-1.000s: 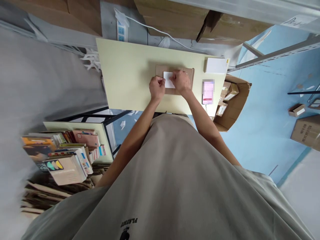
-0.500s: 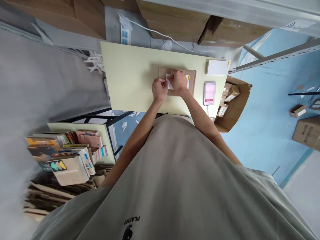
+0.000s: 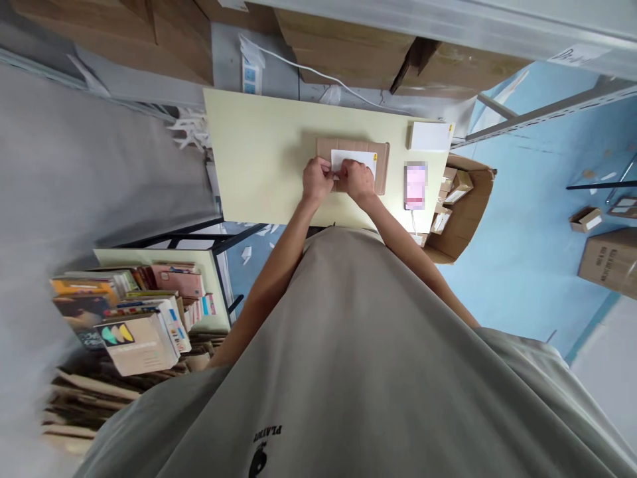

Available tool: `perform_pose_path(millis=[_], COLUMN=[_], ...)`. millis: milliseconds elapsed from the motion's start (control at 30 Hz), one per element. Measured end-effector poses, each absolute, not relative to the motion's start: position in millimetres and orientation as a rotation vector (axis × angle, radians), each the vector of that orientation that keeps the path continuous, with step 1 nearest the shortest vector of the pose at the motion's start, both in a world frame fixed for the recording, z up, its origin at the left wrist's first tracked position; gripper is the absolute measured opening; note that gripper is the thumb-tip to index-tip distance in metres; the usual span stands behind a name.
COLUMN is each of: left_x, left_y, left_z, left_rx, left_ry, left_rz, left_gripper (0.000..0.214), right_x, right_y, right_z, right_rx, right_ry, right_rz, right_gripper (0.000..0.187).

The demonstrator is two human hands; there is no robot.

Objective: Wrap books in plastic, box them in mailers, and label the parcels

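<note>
A flat brown cardboard parcel lies on the pale yellow table. A white label sits on top of the parcel. My left hand is closed at the label's near left corner, fingers pinched. My right hand is closed beside it, at the label's near edge, its fingers pressed on the label. The two hands nearly touch each other.
A stack of white labels and a pink phone lie at the table's right end. An open carton of small boxes stands on the blue floor beyond. Books fill a lower table at left. A power strip hangs behind.
My right hand has slid back toward me off the label, so most of the white label now shows. My left hand stays at its left corner.
</note>
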State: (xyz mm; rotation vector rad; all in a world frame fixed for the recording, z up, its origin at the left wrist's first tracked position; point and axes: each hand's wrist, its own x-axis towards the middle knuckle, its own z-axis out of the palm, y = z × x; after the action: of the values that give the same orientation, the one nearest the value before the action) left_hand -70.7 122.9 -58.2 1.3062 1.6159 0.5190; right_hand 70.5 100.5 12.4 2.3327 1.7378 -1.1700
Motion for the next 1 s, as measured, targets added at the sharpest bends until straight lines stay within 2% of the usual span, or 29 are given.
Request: perform_pose_path(millis=[167, 400, 667, 833, 1000], left_x=[-74.4, -73.5, -76.9, -87.3, -134.8], left_y=[122.4, 125.3, 123.9, 121.4, 104.5], left_z=[-54.0, -63.9, -68.5, -70.3, -81.8], left_rx=[1.297, 1.212, 1.208, 1.287, 1.208], left_ry=[1.601, 1.582, 1.545, 1.495, 1.557], left_rz=[0.486, 0.515, 0.582, 0.613, 0.569], left_gripper=[0.029, 0.031, 0.036, 0.033, 0.014], right_x=[70.0, 58.9, 63.3, 114.7, 168.3], right_y=[108.1, 134.2, 79.9, 37.9, -23.1], right_z=[6.8, 0.4, -2.8, -15.5, -30.5], right_rx=[2.375, 2.520, 2.482, 2.797, 3.157], right_ry=[1.674, 1.591, 1.633, 1.427, 1.129], right_rz=[-1.191, -1.156, -1.116, -1.000, -0.968], right_gripper=[0.012, 0.024, 0.016, 0.019, 0.031])
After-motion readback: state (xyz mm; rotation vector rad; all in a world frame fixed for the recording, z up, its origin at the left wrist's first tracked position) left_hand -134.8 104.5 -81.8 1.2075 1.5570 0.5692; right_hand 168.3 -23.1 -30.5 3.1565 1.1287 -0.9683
